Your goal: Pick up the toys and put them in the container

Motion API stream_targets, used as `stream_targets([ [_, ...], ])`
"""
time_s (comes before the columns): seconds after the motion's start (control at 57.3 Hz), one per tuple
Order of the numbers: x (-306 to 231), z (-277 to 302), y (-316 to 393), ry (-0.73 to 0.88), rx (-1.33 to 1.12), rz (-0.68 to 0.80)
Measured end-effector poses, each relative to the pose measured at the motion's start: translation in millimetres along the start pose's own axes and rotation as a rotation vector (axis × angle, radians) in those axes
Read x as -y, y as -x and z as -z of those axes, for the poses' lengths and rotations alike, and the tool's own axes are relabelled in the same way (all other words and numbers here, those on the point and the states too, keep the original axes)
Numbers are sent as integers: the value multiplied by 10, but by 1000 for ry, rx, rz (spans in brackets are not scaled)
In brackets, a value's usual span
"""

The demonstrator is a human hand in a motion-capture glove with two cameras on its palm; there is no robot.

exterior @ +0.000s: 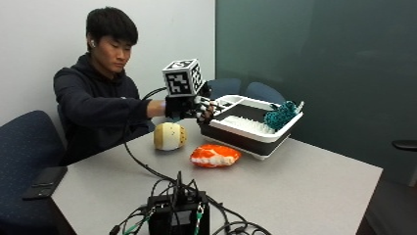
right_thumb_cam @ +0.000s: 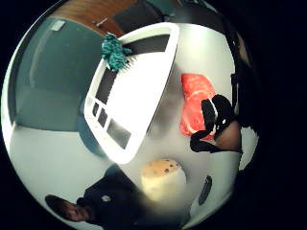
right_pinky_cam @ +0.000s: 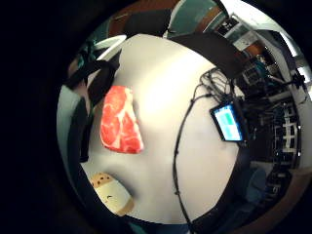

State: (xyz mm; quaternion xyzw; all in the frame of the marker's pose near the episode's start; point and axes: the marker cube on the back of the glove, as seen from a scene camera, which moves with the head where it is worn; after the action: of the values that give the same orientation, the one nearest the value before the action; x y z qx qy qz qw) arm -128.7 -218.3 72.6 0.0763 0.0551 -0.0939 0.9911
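A red-and-white steak toy point(exterior: 216, 155) point(right_pinky_cam: 120, 120) point(right_thumb_cam: 195, 100) lies on the grey table in front of the container. Beside it stands a cream, brown-speckled plush toy point(exterior: 169, 136) point(right_pinky_cam: 111, 192) point(right_thumb_cam: 163, 178). The white-and-black container point(exterior: 253, 125) point(right_thumb_cam: 125, 91) holds a teal knitted toy point(exterior: 281, 115) point(right_thumb_cam: 114, 51) at its far end. My gloved right hand point(exterior: 188, 107) hovers above the table by the container's near corner, over the two toys, fingers loosely curled and holding nothing.
A black electronics box with cables point(exterior: 179, 213) sits at the table's front edge. A small lit screen point(right_pinky_cam: 227, 122) lies on the table beside the cables. A phone point(exterior: 44, 182) rests on the blue chair. Bare grey table point(exterior: 306, 181) stretches toward the right.
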Motion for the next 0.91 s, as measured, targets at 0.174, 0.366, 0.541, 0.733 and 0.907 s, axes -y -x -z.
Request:
stream_targets([
  [0.174,-26,-33,-30,151,43,-51],
  [0.366,-31,-658,9,345,-17,-128],
  [0.541,8,-1170,-17,441,-35,-148],
  [0.733,19,-1318,15,385,-68,-167],
  [0.907,-1,-1013,-9,241,-75,-152],
])
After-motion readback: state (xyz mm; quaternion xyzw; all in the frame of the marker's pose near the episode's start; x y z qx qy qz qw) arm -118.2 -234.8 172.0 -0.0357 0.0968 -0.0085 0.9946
